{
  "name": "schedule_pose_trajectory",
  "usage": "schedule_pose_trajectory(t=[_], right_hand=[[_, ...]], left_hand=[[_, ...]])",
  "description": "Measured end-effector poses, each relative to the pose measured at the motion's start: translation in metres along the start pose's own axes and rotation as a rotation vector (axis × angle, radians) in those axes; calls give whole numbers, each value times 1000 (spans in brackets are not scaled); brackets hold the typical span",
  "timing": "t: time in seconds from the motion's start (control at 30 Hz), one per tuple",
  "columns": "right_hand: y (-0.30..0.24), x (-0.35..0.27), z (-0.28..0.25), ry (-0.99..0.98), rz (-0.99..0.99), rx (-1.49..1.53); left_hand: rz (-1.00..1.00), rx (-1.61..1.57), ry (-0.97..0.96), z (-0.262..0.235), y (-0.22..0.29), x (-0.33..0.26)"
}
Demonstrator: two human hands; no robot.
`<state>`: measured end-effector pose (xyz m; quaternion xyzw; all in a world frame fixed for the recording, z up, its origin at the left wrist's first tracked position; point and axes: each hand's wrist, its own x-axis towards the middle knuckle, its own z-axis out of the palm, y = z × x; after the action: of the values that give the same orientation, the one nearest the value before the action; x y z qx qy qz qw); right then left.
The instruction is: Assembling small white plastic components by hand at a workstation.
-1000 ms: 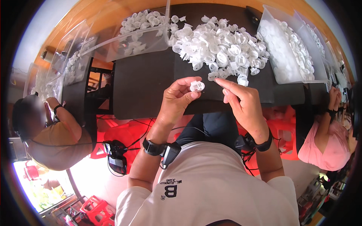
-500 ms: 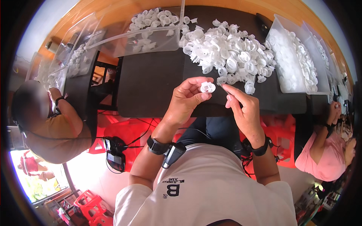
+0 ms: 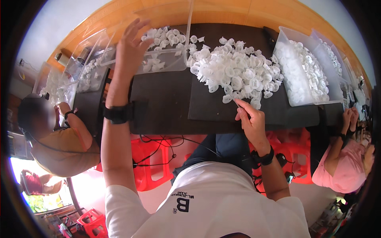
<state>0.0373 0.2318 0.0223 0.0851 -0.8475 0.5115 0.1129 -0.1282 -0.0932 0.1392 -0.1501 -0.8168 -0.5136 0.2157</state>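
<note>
My left hand is raised over the left part of a clear plastic bin, its fingers spread and slightly smeared by motion. Nothing shows between them. Small white plastic parts lie in that bin, to the right of the hand. On the dark table, my right hand is closed in a pinch on a thin pointed tool, mostly hidden by the fingers. The tool's tip touches or lies just beside the near edge of a big heap of translucent white plastic parts.
Translucent bins full of similar parts stand to the right of the heap. More clear bins are at the far left. A person in a brown top sits left, another in pink right. Red stools stand below the table.
My left hand has swung left and away from me, to the bin, and the white plastic part it held is no longer in its fingers. My right hand stays near the heap's front edge.
</note>
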Motion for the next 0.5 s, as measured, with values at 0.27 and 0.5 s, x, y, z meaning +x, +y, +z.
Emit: schedule_pose_trajectory(t=[0.27,0.5], right_hand=[[16,1,-4,54,162,234],[11,-1,-4,19,205,274]], left_hand=[[133,77,-370,130,42,-126],[-34,-33,-422,152,13,-147]])
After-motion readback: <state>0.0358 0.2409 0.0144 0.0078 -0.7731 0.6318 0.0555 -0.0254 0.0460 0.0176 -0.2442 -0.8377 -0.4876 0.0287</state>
